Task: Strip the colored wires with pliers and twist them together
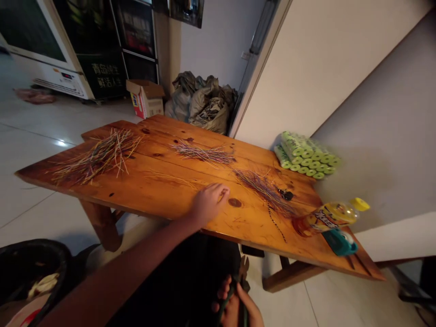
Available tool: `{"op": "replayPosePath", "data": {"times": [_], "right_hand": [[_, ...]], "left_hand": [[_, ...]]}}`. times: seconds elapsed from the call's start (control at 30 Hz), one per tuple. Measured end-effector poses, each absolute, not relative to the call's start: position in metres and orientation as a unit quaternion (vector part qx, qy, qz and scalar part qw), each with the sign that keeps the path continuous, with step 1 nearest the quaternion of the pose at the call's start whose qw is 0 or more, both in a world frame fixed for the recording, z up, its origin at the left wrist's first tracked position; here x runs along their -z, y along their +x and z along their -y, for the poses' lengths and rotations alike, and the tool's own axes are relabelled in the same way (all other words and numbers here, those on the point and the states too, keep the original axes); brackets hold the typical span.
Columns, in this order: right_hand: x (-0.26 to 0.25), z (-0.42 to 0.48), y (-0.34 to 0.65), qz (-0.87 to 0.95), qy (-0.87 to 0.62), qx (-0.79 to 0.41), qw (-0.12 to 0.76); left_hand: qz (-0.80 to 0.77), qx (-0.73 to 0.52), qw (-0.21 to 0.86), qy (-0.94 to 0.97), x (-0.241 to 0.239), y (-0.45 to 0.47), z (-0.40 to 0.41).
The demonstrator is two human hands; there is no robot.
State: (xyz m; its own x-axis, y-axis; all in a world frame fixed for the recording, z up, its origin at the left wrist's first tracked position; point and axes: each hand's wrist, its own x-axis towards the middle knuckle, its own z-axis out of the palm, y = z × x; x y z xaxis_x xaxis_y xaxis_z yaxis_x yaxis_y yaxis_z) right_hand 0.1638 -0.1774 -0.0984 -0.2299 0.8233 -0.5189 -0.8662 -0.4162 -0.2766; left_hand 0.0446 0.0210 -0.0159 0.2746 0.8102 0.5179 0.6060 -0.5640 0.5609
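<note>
My left hand (pixel 210 203) rests at the near edge of the wooden table (pixel 163 193), fingers curled together; what they pinch, if anything, cannot be made out. A few thin loose wires (pixel 170 177) lie just left of it. Low in front of my dark clothing, my right hand (pixel 250 306) is wrapped round the dark green handles of pliers (pixel 244 269), their metal jaws pointing up. Thin coloured wires lie on the tabletop in a big heap (pixel 102 154) at the left, a smaller bundle (pixel 204 153) at the middle back, and a spread pile (pixel 260 186) at the right.
At the table's right are a drink bottle (pixel 327 219), a teal object (pixel 340 241), black keys (pixel 285 194) and a stack of green-wrapped rolls (pixel 304 156) by the wall. Behind stand stuffed sacks (pixel 209 102) and a carton (pixel 146 99). A black tub (pixel 63 254) sits lower left.
</note>
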Motion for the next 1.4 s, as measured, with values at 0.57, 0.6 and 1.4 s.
{"op": "replayPosePath", "data": {"times": [0.57, 0.6, 1.4], "right_hand": [[0.114, 0.168, 0.168, -0.079, -0.241, -0.793, 0.555], [0.114, 0.167, 0.168, -0.078, -0.242, -0.793, 0.554], [0.109, 0.165, 0.171, -0.131, -0.228, -0.796, 0.545]], "left_hand": [[-0.234, -0.093, -0.069, 0.965, 0.031, 0.153, -0.115], [-0.234, -0.09, -0.072, 0.965, 0.031, 0.154, -0.118], [-0.326, 0.024, -0.045, 0.944, 0.003, 0.222, -0.128]]}}
